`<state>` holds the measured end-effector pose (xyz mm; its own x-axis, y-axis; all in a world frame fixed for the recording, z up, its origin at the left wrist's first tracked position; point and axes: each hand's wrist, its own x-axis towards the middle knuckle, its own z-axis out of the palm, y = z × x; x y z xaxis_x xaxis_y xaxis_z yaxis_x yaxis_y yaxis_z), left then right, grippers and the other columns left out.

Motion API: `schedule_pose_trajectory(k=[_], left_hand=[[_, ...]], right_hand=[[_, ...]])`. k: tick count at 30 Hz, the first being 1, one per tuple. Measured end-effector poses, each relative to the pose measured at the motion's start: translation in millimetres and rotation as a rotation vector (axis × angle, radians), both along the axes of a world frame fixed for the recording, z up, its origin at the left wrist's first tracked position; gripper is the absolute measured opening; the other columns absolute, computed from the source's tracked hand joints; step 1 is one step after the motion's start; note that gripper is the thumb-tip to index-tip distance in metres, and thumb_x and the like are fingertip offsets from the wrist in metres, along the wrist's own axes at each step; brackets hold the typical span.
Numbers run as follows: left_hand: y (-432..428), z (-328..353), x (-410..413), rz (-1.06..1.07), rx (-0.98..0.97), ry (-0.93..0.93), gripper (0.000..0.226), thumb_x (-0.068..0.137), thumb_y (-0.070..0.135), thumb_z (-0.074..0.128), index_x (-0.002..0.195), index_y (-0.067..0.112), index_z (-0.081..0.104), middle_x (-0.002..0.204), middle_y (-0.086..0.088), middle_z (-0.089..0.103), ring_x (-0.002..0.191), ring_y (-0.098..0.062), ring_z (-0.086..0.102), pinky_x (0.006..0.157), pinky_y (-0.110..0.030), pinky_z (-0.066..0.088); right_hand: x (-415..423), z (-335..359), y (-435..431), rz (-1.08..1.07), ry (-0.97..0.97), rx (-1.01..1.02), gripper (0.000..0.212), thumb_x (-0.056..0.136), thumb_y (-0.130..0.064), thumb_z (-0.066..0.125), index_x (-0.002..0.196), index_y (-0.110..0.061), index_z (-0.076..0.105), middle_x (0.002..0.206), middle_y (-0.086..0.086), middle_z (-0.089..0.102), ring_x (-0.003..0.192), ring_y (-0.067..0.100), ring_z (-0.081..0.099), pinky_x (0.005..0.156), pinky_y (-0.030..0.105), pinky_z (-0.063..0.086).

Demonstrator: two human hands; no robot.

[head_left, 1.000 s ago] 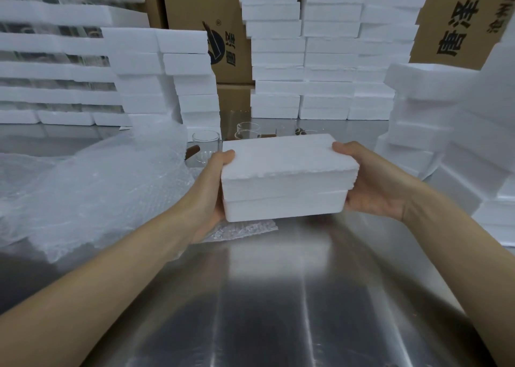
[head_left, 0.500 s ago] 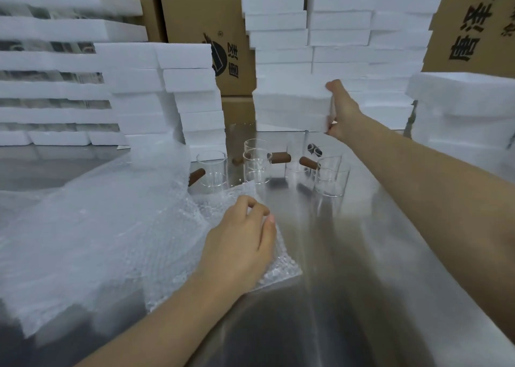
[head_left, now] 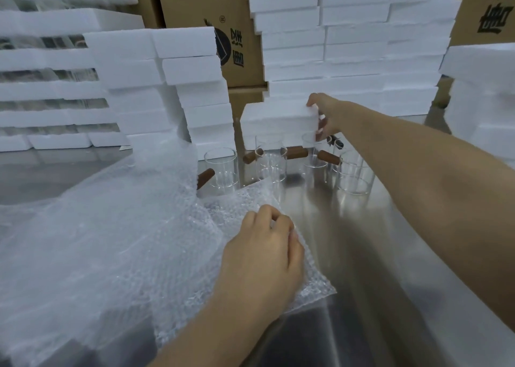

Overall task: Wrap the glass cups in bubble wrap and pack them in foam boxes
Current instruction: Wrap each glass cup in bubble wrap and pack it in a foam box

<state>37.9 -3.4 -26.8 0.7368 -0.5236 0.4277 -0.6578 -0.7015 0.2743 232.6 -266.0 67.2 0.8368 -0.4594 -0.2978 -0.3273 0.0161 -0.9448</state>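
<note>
Several clear glass cups (head_left: pixel 221 169) with brown wooden handles stand in a loose row on the steel table (head_left: pixel 362 283). My right hand (head_left: pixel 320 118) reaches over them and grips the right end of a white foam box (head_left: pixel 278 118), held just above the cups in front of the foam stack. My left hand (head_left: pixel 264 244) lies with curled fingers on a sheet of bubble wrap (head_left: pixel 312 288) near the table's middle and pinches its edge.
A big heap of bubble wrap (head_left: pixel 97 227) covers the table's left half. Stacks of white foam boxes (head_left: pixel 356 46) line the back, left and right (head_left: pixel 479 102). Brown cardboard cartons (head_left: pixel 231 32) stand behind them.
A second ago both hands held a closed foam box over the table. Since then my left hand dropped onto the bubble wrap, and my right hand reached to the back stack and now holds a foam box.
</note>
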Motion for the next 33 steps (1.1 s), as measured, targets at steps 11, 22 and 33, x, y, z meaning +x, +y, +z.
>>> schedule_pose_trajectory(k=[11,22,33], left_hand=[[1.8,2.4,5.2,0.003,-0.054,0.022,0.029,0.094,0.029,0.038,0.112,0.02,0.059,0.113,0.009,0.05,0.104,-0.008,0.042,0.073,-0.025,0.043],[6.7,5.1,1.4,0.009,-0.038,0.068,0.026,0.094,0.026,0.047,0.115,0.018,0.061,0.119,0.005,0.054,0.112,-0.015,0.044,0.079,-0.031,0.044],[7.0,5.8,2.4,0.004,-0.069,0.09,0.024,0.093,0.023,0.046,0.109,0.021,0.063,0.115,0.009,0.055,0.107,-0.011,0.046,0.078,-0.029,0.043]], right_hand=[[-31.9,-0.9,41.5,-0.04,-0.327,-0.725,0.038,0.097,-0.019,0.045,0.133,-0.006,0.051,0.136,0.009,0.051,0.13,0.023,0.044,0.108,0.029,0.034],[-202.5,-18.1,48.2,-0.16,-0.557,-1.296,0.035,0.085,-0.002,0.049,0.115,-0.011,0.065,0.132,0.005,0.053,0.124,0.024,0.044,0.097,0.029,0.034],[-224.8,18.0,-27.8,-0.687,-0.268,-1.488,0.061,0.077,0.004,0.048,0.136,-0.01,0.047,0.14,0.012,0.043,0.143,0.032,0.02,0.118,0.052,-0.004]])
